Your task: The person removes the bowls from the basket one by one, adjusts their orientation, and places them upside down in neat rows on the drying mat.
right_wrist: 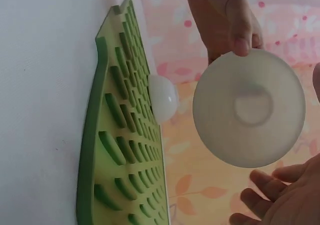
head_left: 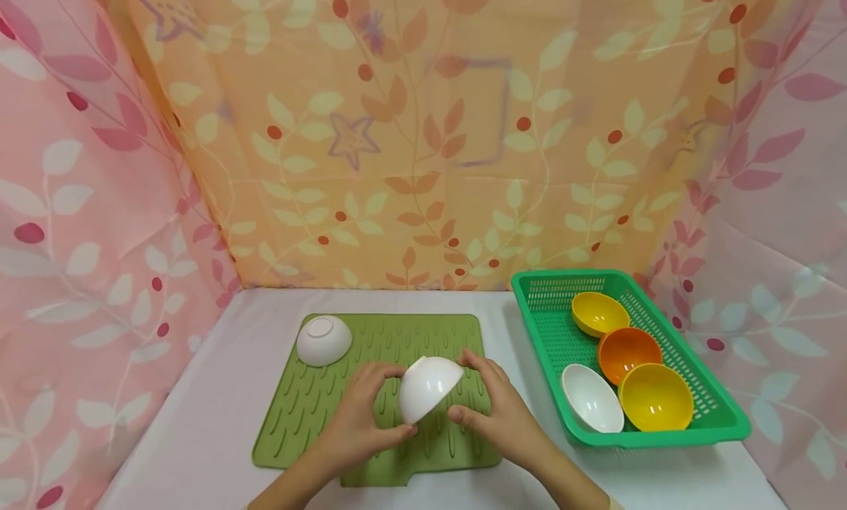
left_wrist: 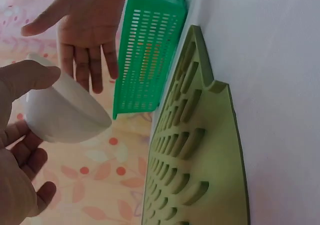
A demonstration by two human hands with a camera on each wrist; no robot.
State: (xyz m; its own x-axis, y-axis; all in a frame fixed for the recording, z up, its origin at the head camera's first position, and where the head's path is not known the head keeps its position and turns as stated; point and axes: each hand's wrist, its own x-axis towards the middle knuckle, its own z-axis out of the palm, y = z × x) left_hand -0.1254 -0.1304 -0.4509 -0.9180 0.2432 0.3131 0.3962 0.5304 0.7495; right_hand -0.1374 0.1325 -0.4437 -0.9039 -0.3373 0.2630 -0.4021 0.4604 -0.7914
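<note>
My left hand (head_left: 379, 406) grips a white bowl (head_left: 429, 386) tilted on its side just above a green ribbed mat (head_left: 311, 407), thumb on the rim and fingers under the base. In the left wrist view the thumb (left_wrist: 31, 76) lies on the bowl (left_wrist: 65, 117). My right hand (head_left: 484, 397) hovers close beside the bowl with relaxed fingers and holds nothing; it shows spread in the left wrist view (left_wrist: 85, 32). The right wrist view looks into the bowl's hollow (right_wrist: 250, 115). A second white bowl (head_left: 323, 339) lies upside down on the mat's far left corner.
A green plastic basket (head_left: 728, 422) stands right of the mat, holding a yellow bowl (head_left: 598, 313), an orange bowl (head_left: 629, 352), a larger yellow bowl (head_left: 655, 396) and a white bowl (head_left: 591, 397). Patterned curtains close in the white table (head_left: 198, 436) on three sides.
</note>
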